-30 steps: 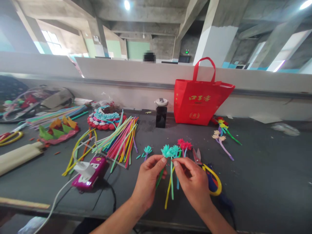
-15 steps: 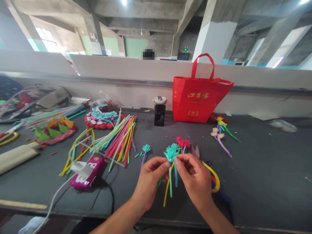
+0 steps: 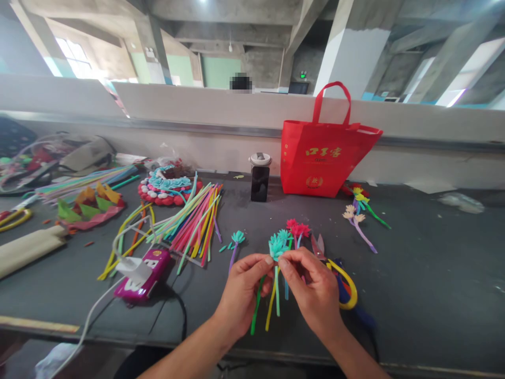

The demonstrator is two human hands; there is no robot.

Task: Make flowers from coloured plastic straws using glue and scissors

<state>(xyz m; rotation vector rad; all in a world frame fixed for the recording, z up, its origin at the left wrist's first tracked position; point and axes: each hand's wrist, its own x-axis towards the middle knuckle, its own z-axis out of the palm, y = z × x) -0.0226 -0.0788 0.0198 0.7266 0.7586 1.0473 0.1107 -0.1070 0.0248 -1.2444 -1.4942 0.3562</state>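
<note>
My left hand (image 3: 249, 284) and right hand (image 3: 314, 284) meet over a dark worktable (image 3: 426, 295), thumbs and forefingers pinching the base of a turquoise pipe-cleaner flower (image 3: 278, 247) from either side. The flower is at the near middle of the table, its petals upward, with a pale green stem (image 3: 278, 295) hanging between my hands. Just beyond are crimson flowers (image 3: 298, 229), with scissors (image 3: 318, 246) lying partly behind my right hand. To the left, a purple-stemmed turquoise bloom (image 3: 238, 237) lies near loose pipe cleaners (image 3: 199, 223) and a magenta power strip (image 3: 145, 276). On the far side, a black smartphone (image 3: 260, 184) stands upright before a lidded container (image 3: 260, 158), left of a red tote bag (image 3: 323, 163).
</note>
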